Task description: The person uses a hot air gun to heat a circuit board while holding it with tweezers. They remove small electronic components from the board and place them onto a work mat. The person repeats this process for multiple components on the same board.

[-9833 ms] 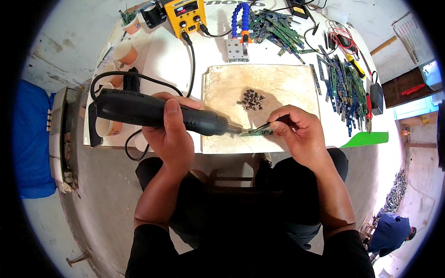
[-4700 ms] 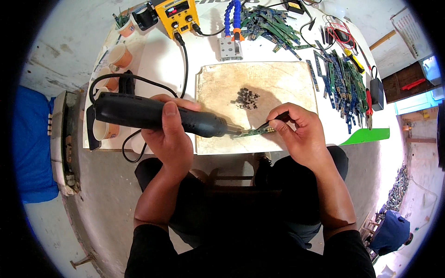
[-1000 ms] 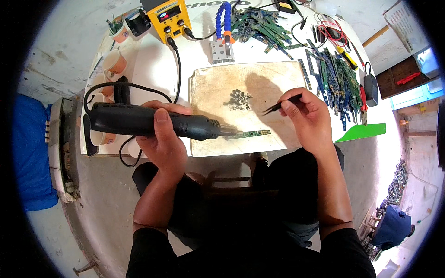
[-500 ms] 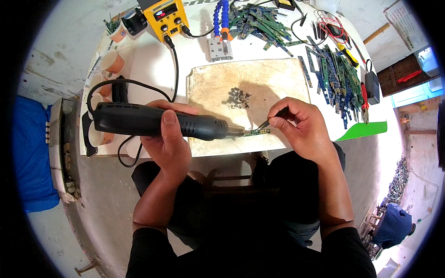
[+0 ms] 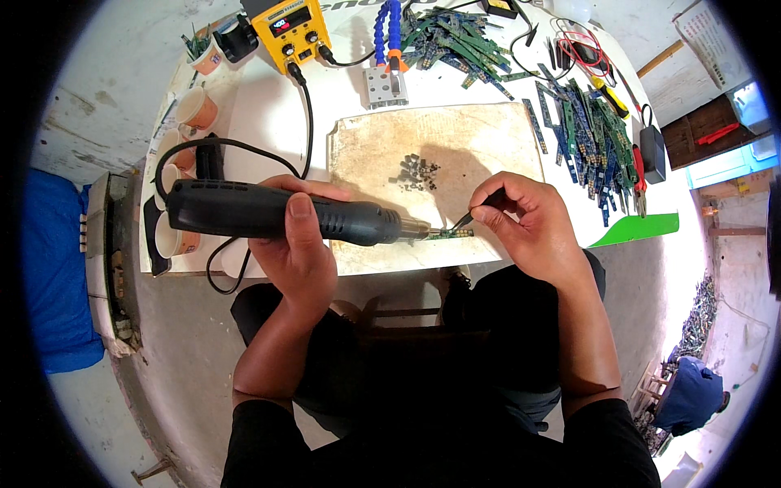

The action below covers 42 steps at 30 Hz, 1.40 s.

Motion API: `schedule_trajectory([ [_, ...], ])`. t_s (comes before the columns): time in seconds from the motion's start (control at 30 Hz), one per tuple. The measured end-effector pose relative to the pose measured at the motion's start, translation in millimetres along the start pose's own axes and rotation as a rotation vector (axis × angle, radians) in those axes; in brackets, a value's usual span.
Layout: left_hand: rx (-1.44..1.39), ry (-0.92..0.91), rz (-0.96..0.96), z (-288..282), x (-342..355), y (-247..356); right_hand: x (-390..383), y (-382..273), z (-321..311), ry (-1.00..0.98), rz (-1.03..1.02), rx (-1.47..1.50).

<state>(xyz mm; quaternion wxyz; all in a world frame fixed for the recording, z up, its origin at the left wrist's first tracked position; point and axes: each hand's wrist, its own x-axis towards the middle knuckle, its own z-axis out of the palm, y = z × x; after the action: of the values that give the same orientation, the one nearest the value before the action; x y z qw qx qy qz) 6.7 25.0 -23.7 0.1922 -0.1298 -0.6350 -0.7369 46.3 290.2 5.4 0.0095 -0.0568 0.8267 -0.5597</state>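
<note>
My left hand [image 5: 294, 236] is wrapped round a black hot air gun [image 5: 260, 213], its metal nozzle pointing right. Just past the nozzle lies a narrow green circuit board strip [image 5: 462, 233], near the front edge of a stained, pale work board [image 5: 366, 146]. Between the thumb and fingers of my right hand [image 5: 525, 224] is a pair of dark tweezers [image 5: 480, 210], slanting down to the strip. The tips are at the strip; whether they grip a part there is too small to tell. Beyond them sits a small heap of dark chips [image 5: 417, 173].
A yellow hot air station [image 5: 289, 32] stands at the back left, cabled to the gun. Paper cups [image 5: 197, 107] line the left edge. Piles of circuit board strips [image 5: 590, 134] lie right and behind. Near them are red-handled pliers [image 5: 639, 171] and a metal block [image 5: 385, 86] with blue hoses.
The hot air gun has shifted very slightly right. The tweezer tips have moved a little left along the strip; my right hand stays nearly in place.
</note>
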Motion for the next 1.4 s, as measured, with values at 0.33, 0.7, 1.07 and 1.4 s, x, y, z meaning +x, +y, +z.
schedule_trajectory([
  [0.33, 0.007, -0.002, 0.0, -0.4, -0.1, 0.1, 0.3, -2.7, 1.3, 0.008, 0.0, 0.011],
  [0.7, 0.022, -0.011, -0.01, 1.1, 0.3, -0.5, 0.2, -3.0, 1.6, 0.007, 0.011, 0.006],
  [1.07, 0.039, -0.024, -0.009, 2.0, 0.8, 1.8, 0.3, -4.0, -1.4, -0.043, 0.026, -0.023],
  [1.4, 0.051, -0.007, -0.007, -0.9, 0.3, -1.2, 0.0, -6.1, 2.0, 0.006, 0.022, -0.005],
])
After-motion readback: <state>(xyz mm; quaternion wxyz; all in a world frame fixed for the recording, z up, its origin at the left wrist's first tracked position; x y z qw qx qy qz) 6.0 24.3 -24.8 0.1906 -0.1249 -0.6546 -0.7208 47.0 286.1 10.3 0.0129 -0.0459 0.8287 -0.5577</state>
